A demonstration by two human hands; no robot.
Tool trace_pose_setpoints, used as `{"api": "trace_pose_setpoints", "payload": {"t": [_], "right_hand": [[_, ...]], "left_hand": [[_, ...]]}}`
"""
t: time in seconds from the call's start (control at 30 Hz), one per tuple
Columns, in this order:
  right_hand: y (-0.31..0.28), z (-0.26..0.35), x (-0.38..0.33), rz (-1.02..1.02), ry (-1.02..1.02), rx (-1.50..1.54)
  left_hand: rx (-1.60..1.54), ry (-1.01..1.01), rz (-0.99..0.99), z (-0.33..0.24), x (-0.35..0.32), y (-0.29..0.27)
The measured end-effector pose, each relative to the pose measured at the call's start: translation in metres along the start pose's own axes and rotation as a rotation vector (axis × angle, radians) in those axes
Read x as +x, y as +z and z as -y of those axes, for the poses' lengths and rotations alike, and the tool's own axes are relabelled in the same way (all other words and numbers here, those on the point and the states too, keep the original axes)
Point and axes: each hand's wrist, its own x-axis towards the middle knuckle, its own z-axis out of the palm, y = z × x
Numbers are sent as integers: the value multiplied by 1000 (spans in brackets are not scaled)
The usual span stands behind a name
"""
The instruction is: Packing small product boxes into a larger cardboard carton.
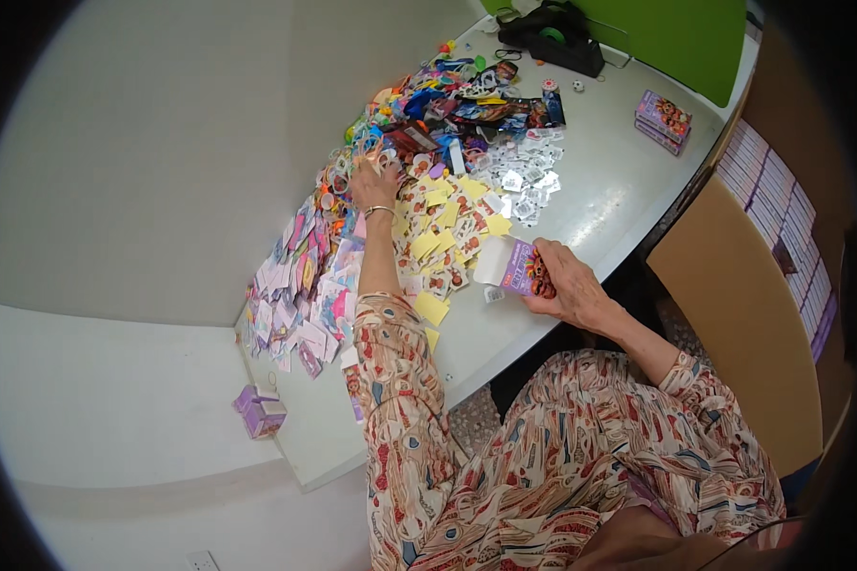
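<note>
My right hand [573, 287] is closed around a small purple carton [518, 266] with a colourful picture on it. The carton is tilted, and its white end flap stands open toward the left. My left hand [376, 183] reaches into a heap of small colourful toys [390, 114] along the wall, near some pale rings. Its thumb looks apart from the fingers, though the fingertips are partly lost among the toys. Beside that wrist lie many picture cards and yellow slips [438, 243]. Pink and lilac packets [300, 257] are piled left of my left forearm.
Small silvery-white packets [533, 176] lie right of the cards. Purple cartons [662, 122] are stacked at the right, with another purple bundle [259, 411] at the table's left end. A black tape dispenser [552, 38] stands at the back. A brown box [781, 238] holds rows of cartons.
</note>
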Motion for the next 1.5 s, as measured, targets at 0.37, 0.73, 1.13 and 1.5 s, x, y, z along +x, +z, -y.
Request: {"api": "trace_pose_setpoints", "payload": {"t": [0.37, 0.73, 1.13, 1.5], "right_hand": [[3, -4, 2, -22, -82, 40], [-9, -2, 8, -17, 72, -29], [-18, 1, -5, 3, 43, -142], [-20, 4, -4, 6, 84, -134]], "left_hand": [[-760, -181, 169, 38, -10, -63], [-1482, -443, 980, -66, -64, -192], [-518, 383, 529, -128, -120, -157], [-627, 534, 550, -149, -127, -158]]}}
